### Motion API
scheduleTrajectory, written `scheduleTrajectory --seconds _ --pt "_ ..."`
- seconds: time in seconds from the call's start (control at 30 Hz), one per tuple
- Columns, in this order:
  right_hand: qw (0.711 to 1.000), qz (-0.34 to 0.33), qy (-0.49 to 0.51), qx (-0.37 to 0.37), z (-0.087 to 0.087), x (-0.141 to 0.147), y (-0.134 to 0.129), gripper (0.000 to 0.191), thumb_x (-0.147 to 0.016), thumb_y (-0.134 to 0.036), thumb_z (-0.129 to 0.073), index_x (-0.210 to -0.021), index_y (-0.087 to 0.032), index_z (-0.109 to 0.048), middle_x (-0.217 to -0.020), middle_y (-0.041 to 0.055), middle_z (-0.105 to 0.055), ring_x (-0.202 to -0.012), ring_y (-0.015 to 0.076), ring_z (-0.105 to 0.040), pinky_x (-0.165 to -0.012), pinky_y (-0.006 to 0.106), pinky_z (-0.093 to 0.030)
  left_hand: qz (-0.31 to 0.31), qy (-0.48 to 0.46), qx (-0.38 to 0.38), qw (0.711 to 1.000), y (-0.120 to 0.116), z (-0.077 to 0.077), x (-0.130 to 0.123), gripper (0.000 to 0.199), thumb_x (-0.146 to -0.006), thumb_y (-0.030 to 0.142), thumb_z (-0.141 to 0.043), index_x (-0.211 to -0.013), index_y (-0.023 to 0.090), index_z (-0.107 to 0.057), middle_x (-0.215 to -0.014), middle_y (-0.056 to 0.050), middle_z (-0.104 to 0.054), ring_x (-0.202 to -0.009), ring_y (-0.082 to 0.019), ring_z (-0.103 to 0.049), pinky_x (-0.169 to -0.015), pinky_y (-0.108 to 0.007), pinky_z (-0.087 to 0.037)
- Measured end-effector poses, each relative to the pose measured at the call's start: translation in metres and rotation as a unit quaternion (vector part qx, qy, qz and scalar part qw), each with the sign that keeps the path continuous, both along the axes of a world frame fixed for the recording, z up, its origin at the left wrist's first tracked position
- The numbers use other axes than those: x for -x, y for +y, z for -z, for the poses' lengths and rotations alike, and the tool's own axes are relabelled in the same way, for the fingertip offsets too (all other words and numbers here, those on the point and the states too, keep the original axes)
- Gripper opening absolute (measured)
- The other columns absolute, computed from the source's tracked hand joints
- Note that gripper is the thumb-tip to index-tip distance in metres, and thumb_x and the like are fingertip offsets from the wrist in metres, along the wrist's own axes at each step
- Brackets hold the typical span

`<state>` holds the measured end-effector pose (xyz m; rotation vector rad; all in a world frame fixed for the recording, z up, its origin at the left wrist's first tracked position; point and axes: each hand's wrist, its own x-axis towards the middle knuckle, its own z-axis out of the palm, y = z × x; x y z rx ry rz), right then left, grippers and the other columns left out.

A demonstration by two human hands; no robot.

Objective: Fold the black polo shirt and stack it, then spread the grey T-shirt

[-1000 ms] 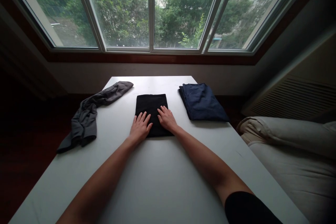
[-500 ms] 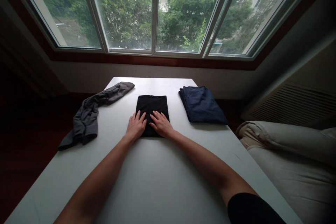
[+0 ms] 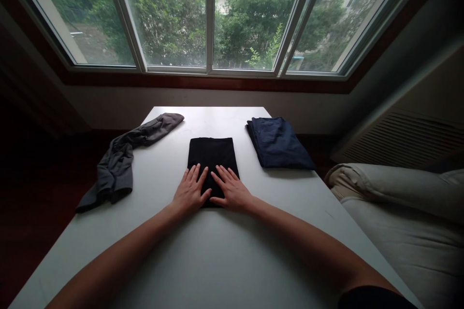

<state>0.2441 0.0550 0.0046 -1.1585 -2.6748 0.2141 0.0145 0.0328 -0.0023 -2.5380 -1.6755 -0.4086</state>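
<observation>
A black folded garment (image 3: 212,149) lies flat as a neat rectangle in the middle of the white table; its exact kind I cannot tell. My left hand (image 3: 192,187) rests palm down on its near left part, fingers spread. On the near right part lies my right hand (image 3: 232,188), also flat with fingers apart. The two thumbs point toward each other over the black cloth, close together. Each hand covers part of the near half of the garment, and the far half shows fully.
Left on the white table (image 3: 217,260) lies a crumpled grey garment (image 3: 119,159), reaching past the table's left edge. A folded navy garment (image 3: 279,142) sits at the right edge. A pale cushioned seat (image 3: 402,212) stands to the right. Beyond the table is a window (image 3: 174,19).
The black garment has slid toward me with both hands flat on it. My fingers and thumbs are spread wider now. The grey and navy garments stay in place.
</observation>
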Motion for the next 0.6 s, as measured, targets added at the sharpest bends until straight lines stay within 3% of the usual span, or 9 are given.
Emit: scheduleTrajectory --seconds 0.2,0.43,0.6 --pt "1.0 0.001 0.009 0.013 -0.01 -0.015 -0.036 0.097 -0.092 -0.074 -0.058 -0.166 -0.018 -0.028 -0.172 0.0158 -0.014 -0.161 0.0335 -0.012 -0.13 0.054 -0.016 0.004 -0.002 0.022 1.0 -0.03 -0.004 -0.011 0.078 -0.098 0.058 -0.053 -0.164 0.021 -0.035 -0.171 -0.016 -0.024 -0.158 -0.038 -0.022 -0.127 -0.057 -0.022" --pt "1.0 0.01 0.013 0.024 -0.009 -0.02 -0.083 0.091 -0.096 -0.065 -0.059 -0.167 -0.019 -0.024 -0.173 0.015 -0.012 -0.161 0.0349 -0.009 -0.13 0.058 -0.016 0.043 -0.001 0.029 0.999 -0.073 -0.009 -0.017 0.078 -0.098 0.059 -0.05 -0.163 0.017 -0.036 -0.171 -0.017 -0.023 -0.159 -0.039 -0.018 -0.128 -0.06 -0.018" --pt "0.999 -0.006 0.01 0.046 -0.015 -0.029 -0.117 0.091 -0.095 -0.062 -0.062 -0.167 -0.018 -0.025 -0.172 0.0159 -0.012 -0.16 0.0367 -0.012 -0.129 0.06 -0.021 0.126 0.011 0.052 0.991 -0.106 -0.016 -0.02 0.08 -0.1 0.053 -0.049 -0.168 0.019 -0.023 -0.172 -0.015 -0.019 -0.159 -0.036 -0.018 -0.128 -0.062 -0.015"
